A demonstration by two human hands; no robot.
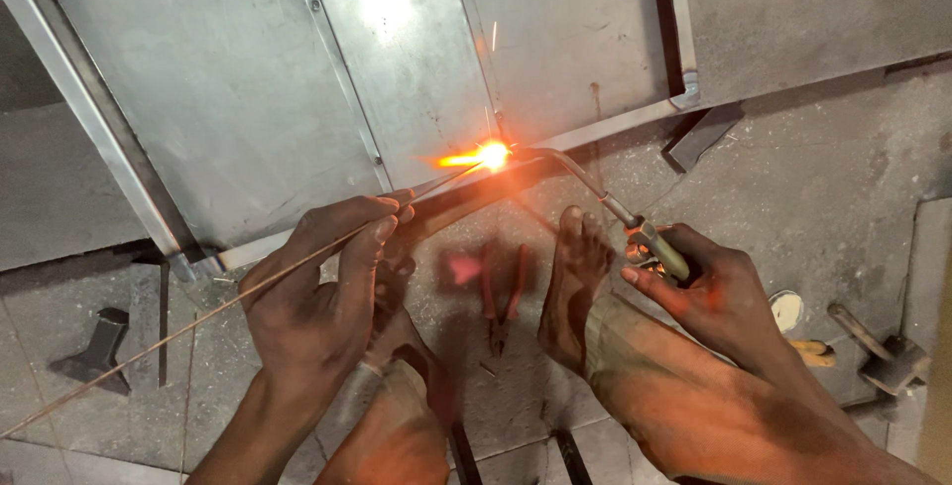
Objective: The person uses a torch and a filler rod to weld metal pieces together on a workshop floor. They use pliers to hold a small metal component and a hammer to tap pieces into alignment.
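- The filler rod (198, 314), a thin long wire, runs from the lower left edge of the view up to the bright flame (488, 156) at the near edge of the sheet-metal panel (258, 98).
- The left hand (317, 297) is closed around the rod, fingers curled and pinching it near the thumb, the rod's tip reaching the glowing spot.
- The right hand (709, 297) is wrapped tight around the handle of the gas torch (605, 197), whose bent metal neck arcs left to the flame.
- Two bare feet (575, 277) rest on the concrete floor (823, 168) between the hands, toes pointing at the panel's near edge.
- Red-handled pliers (501, 292) lie on the floor between the feet.
- A hammer (878, 341) lies by the right edge of the floor, just beyond the right wrist; a small dark metal block (99, 346) sits near the left edge.
- The grey panel, with raised ribs and a framed border, fills the far part of the view; no labels can be made out on it.
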